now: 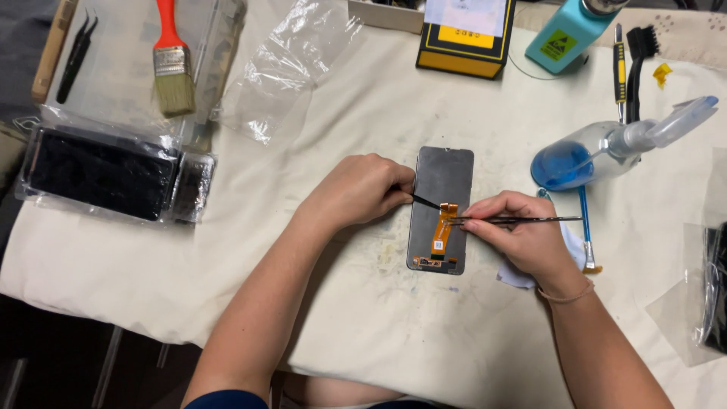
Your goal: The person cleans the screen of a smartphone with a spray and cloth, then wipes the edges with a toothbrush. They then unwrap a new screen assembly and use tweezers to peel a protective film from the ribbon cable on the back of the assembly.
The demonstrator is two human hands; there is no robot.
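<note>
Gripping: our right hand [522,235] pinches tweezers [530,220]; left hand [360,189] closes on a dark pick [425,201].
Panel: phone screen [439,208] lies face-down on worktop [363,303].
Risk: we judge tool tips may tear the orange flex cable [443,231].

One phone screen [440,210], two brushes [173,64], two tweezers [522,220].

teal bottle [569,30] top cut off by upper edge, yellow-black box [463,34] likewise, bagged item [716,288] cropped right
</note>
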